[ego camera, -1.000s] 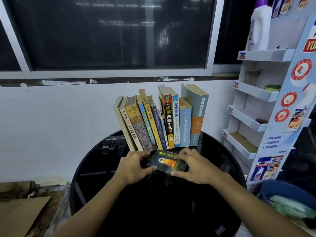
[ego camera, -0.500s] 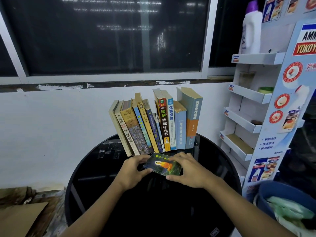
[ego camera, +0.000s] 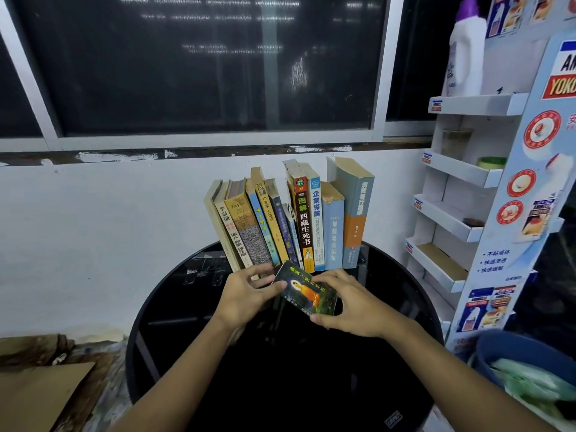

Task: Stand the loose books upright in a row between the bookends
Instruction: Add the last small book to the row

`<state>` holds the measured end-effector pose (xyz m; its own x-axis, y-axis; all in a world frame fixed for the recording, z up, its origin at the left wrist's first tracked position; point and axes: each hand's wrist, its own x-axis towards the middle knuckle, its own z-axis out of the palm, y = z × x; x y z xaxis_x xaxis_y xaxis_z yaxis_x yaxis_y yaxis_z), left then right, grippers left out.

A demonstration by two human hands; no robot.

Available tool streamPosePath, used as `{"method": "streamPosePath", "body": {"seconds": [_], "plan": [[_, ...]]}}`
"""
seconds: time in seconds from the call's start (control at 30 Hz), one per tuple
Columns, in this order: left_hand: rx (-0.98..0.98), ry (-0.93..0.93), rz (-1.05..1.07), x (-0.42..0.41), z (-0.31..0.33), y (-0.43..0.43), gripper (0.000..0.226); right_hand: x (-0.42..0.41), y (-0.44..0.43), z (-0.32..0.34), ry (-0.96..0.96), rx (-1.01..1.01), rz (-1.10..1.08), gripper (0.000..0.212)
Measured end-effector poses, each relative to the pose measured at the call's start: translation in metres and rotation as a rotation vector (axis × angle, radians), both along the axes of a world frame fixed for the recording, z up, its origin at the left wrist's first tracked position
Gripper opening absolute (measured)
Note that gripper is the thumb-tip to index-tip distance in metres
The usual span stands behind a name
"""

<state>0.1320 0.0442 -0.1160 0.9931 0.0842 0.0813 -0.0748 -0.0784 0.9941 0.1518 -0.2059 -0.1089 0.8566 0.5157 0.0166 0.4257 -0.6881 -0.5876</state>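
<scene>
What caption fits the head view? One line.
Left hand and right hand hold a small dark book over the table, before the book row.

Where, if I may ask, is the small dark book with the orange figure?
Head view, centre: the small dark book is held by the left hand and right hand, in front of the standing books.

Left hand [ego camera: 246, 294] covers the feet of the leaning tan paperbacks [ego camera: 225, 226]. Right hand [ego camera: 352, 304] fingers [ego camera: 332, 277] hide the right end of the small dark-green paperback [ego camera: 307, 291]; its title is blurred. White plastic bottle with purple cap [ego camera: 467, 51] is cut off at the top edge. Blue plastic tub [ego camera: 505, 347] and printed cardboard display rack [ego camera: 554, 182] are cut off on the right. Round black glass surface [ego camera: 280, 385] runs off the bottom.
</scene>
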Motion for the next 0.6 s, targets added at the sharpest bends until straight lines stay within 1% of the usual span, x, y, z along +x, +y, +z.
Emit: {"method": "streamPosePath", "body": {"seconds": [0.07, 0.13, 0.2, 0.27, 0.33, 0.4, 0.47, 0.6], "plan": [[-0.095, 0.023, -0.035, -0.003, 0.009, -0.005, 0.051, -0.001, 0.0, 0.001, 0.017, 0.05, 0.022, 0.087], [-0.137, 0.014, -0.124, -0.005, 0.018, -0.011, 0.043, -0.003, 0.002, 0.003, 0.02, 0.098, 0.053, 0.089], [-0.124, -0.011, -0.213, -0.007, 0.026, -0.017, 0.041, -0.005, 0.003, 0.006, 0.001, 0.128, 0.075, 0.091], [-0.085, -0.026, -0.269, -0.006, 0.031, -0.023, 0.049, -0.005, 0.003, 0.011, -0.039, 0.149, 0.079, 0.098], [-0.045, -0.044, -0.293, -0.005, 0.034, -0.029, 0.053, -0.005, 0.002, 0.015, -0.055, 0.156, 0.058, 0.107], [-0.01, -0.067, -0.311, -0.003, 0.033, -0.035, 0.053, -0.006, -0.001, 0.018, -0.068, 0.183, 0.039, 0.109], [0.015, -0.075, -0.334, 0.0, 0.03, -0.04, 0.054, -0.009, -0.005, 0.021, -0.089, 0.249, 0.05, 0.104], [0.036, -0.024, -0.345, 0.002, 0.024, -0.053, 0.059, -0.013, -0.013, 0.026, -0.135, 0.36, 0.039, 0.082]]}}
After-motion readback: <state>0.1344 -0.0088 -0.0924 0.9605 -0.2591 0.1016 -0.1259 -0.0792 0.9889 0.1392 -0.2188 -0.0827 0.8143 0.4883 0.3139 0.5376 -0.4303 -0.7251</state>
